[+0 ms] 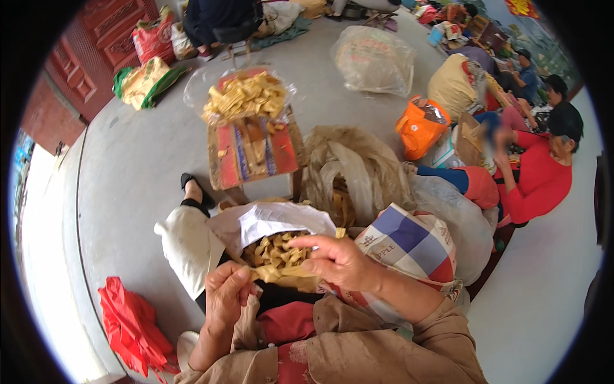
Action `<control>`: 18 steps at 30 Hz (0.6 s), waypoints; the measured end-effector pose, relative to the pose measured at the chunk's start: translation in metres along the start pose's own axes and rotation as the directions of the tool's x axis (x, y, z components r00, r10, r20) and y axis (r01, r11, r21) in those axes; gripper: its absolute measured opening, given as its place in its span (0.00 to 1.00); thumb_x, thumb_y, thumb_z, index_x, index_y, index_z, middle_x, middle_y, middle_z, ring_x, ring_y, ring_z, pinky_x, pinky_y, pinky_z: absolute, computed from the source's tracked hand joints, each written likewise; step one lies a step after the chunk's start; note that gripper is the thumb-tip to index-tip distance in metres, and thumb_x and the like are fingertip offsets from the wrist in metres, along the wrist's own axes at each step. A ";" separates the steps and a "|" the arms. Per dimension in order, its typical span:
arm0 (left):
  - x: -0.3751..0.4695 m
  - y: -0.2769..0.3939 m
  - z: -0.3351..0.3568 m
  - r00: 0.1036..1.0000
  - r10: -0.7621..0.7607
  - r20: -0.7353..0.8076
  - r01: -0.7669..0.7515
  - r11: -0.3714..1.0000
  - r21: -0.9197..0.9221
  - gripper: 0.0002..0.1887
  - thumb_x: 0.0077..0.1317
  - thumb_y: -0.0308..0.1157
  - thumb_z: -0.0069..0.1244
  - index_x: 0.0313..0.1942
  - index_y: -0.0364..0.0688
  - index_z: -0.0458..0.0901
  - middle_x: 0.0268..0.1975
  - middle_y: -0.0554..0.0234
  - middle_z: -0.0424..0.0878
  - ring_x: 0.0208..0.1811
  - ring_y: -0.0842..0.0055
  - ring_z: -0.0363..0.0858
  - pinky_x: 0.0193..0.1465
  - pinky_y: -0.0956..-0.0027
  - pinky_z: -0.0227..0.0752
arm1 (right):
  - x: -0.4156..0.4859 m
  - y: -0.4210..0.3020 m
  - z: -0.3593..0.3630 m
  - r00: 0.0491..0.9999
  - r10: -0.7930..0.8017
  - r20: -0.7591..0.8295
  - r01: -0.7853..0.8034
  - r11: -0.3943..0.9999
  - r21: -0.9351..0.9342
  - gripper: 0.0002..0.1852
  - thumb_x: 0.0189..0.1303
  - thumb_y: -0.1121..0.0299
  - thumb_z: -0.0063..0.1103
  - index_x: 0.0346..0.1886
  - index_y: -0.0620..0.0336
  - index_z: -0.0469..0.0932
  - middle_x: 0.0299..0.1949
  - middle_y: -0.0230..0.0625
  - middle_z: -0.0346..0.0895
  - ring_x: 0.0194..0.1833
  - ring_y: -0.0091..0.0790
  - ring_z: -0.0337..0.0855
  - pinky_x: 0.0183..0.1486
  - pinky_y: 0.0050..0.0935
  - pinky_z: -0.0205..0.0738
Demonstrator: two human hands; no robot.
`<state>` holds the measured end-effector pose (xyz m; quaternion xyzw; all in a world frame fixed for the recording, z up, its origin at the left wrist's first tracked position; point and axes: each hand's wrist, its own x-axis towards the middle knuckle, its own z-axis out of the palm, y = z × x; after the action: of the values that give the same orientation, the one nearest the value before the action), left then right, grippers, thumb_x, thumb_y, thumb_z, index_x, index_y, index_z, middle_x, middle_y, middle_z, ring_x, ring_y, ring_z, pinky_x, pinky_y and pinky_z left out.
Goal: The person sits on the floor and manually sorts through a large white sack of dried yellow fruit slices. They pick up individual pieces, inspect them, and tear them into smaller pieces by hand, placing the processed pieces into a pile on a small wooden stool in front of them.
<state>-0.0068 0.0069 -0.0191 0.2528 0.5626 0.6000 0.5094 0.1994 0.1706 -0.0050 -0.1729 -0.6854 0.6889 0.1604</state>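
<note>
A knotted, flat yellowish strip is stretched between my hands. My left hand is closed on its left end. My right hand has the other end at its thumb, with the index finger pointing left above it. Just beyond lies a paper-lined bag on my lap, holding many small folded yellowish pieces. Farther ahead, a heap of loose yellowish strips rests on clear plastic on a worn wooden stool.
A checked bag and a large brownish plastic bag stand at my right. An orange bag is farther off. A person in a red top sits at the right. A red bag lies on the floor at my left.
</note>
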 end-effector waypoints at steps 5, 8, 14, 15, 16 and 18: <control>0.010 -0.005 -0.005 0.999 -0.036 0.003 0.036 0.999 -0.001 0.16 0.78 0.39 0.51 0.35 0.36 0.82 0.24 0.64 0.80 0.21 0.84 0.74 0.29 0.76 0.72 | -0.008 0.005 -0.001 0.994 0.108 -0.015 -0.109 0.975 -0.191 0.21 0.71 0.68 0.65 0.63 0.66 0.77 0.20 0.25 0.71 0.23 0.15 0.65 0.27 0.21 0.61; 0.012 -0.008 -0.018 0.987 -0.049 0.153 0.031 0.992 0.120 0.20 0.80 0.44 0.48 0.40 0.34 0.84 0.28 0.62 0.83 0.26 0.81 0.79 0.33 0.74 0.75 | -0.008 0.026 0.009 0.998 -0.068 0.000 0.056 0.817 -0.574 0.08 0.64 0.71 0.70 0.40 0.66 0.83 0.21 0.39 0.76 0.22 0.27 0.77 0.27 0.31 0.70; 0.023 -0.003 -0.040 0.942 0.334 -0.045 -0.246 0.773 0.585 0.21 0.77 0.45 0.49 0.48 0.34 0.84 0.33 0.60 0.85 0.32 0.72 0.83 0.38 0.70 0.78 | 0.002 0.027 0.003 0.943 -0.328 0.050 0.253 0.612 -0.749 0.07 0.58 0.71 0.72 0.34 0.58 0.80 0.21 0.38 0.78 0.23 0.42 0.82 0.25 0.38 0.73; 0.025 0.002 -0.032 0.883 0.449 0.136 -0.362 0.467 0.807 0.19 0.73 0.44 0.53 0.50 0.36 0.84 0.38 0.60 0.86 0.35 0.69 0.84 0.40 0.67 0.79 | 0.001 0.023 0.003 0.947 -0.311 0.087 0.262 0.585 -0.768 0.08 0.58 0.71 0.72 0.33 0.57 0.79 0.20 0.37 0.78 0.23 0.41 0.82 0.25 0.37 0.73; 0.027 0.012 -0.018 0.796 0.477 0.373 -0.508 0.192 0.840 0.19 0.69 0.42 0.54 0.53 0.37 0.83 0.44 0.59 0.85 0.39 0.68 0.84 0.44 0.65 0.78 | 0.003 0.021 0.004 0.947 -0.295 0.126 0.279 0.561 -0.780 0.08 0.58 0.71 0.72 0.32 0.57 0.78 0.20 0.36 0.77 0.23 0.40 0.82 0.25 0.37 0.73; 0.031 0.009 0.006 0.643 0.360 0.676 -0.682 -0.134 0.719 0.27 0.58 0.37 0.61 0.58 0.41 0.80 0.52 0.60 0.84 0.51 0.66 0.83 0.59 0.58 0.76 | 0.007 0.019 0.008 0.931 -0.305 0.202 0.335 0.488 -0.806 0.11 0.58 0.70 0.71 0.27 0.55 0.74 0.19 0.33 0.75 0.23 0.38 0.82 0.24 0.36 0.74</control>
<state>-0.0150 0.0383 -0.0180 0.7899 0.5785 0.2033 -0.0028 0.1901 0.1667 -0.0241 -0.0864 -0.9500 0.2445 0.1736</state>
